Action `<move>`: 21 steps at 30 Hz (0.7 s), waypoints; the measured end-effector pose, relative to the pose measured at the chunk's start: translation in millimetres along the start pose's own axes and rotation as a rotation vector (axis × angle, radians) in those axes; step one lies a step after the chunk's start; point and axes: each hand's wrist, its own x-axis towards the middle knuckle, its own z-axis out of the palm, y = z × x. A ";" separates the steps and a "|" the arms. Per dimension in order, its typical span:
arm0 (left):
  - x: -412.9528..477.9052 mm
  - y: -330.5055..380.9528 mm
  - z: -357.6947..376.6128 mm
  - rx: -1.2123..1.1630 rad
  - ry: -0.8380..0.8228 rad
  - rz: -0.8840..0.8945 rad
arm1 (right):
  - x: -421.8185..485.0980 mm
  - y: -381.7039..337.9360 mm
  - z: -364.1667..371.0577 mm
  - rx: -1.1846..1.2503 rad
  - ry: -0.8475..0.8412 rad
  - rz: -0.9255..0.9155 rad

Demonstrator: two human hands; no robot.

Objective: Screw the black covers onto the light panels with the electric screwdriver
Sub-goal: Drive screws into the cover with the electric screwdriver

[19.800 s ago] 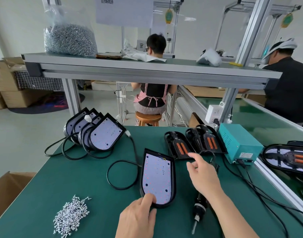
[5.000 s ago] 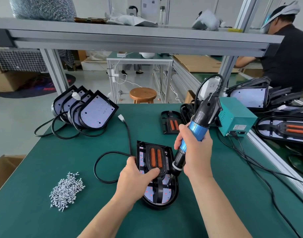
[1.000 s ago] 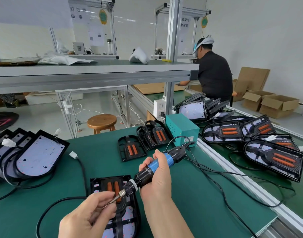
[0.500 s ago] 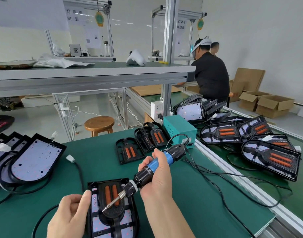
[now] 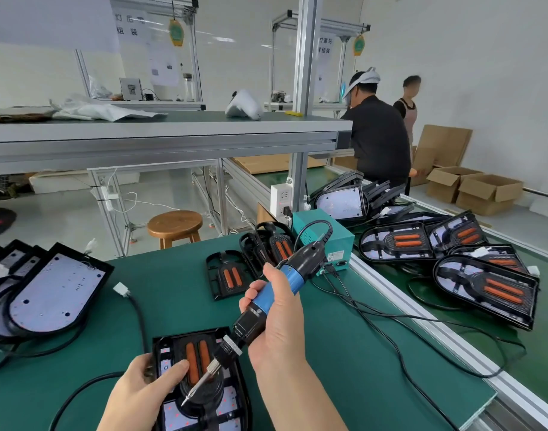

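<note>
The main danger now is a slip of the bit. The blue and black electric screwdriver (image 5: 293,275) with its thin metal bit is held at a slant. Its tip is at the lower round part of the black cover (image 5: 192,362) with two orange strips, and I cannot tell if it touches. If it goes down tilted like this, I judge it can jump out of the screw head and scratch the white board of the black-rimmed light panel (image 5: 176,412) below, or drive the screw crooked. Whether a screw sits on the tip is not visible. The cover can also shift if the holding hand relaxes, and then the holes do not match.

The right hand (image 5: 276,325) wraps fully around the screwdriver body, fingers closed on it. The left hand (image 5: 142,390) holds the panel at its left rim, with the fingers curled at the edge and the thumb pressed on the cover beside the orange strips. Cover and panel lie together on the green worktop (image 5: 344,353), near its front edge.
</note>
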 end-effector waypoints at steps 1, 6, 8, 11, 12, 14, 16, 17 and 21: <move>-1.1 0.0 0.8 -0.020 0.009 0.004 | -0.5 0.8 1.7 -0.017 -0.010 -0.011; -8.0 -1.6 2.9 -0.049 0.054 0.013 | -4.3 6.6 8.7 -0.113 -0.076 -0.045; -8.3 -4.1 3.0 -0.060 0.078 0.026 | -5.6 8.5 11.3 -0.141 -0.097 -0.052; -4.4 -8.6 2.8 -0.082 0.085 0.036 | -6.2 10.8 14.3 -0.172 -0.118 -0.072; -2.5 -10.3 2.8 -0.090 0.080 0.042 | -6.3 11.6 15.1 -0.187 -0.126 -0.080; 0.1 -12.0 3.0 -0.111 0.065 0.049 | -6.6 13.0 16.3 -0.210 -0.145 -0.091; 2.4 -13.1 3.1 -0.121 0.063 0.059 | -6.8 13.6 17.8 -0.222 -0.162 -0.099; 4.1 -13.9 3.2 -0.120 0.060 0.062 | -6.6 13.6 18.5 -0.225 -0.169 -0.102; 8.1 -15.4 3.2 -0.132 0.048 0.076 | -5.8 13.1 20.6 -0.255 -0.192 -0.112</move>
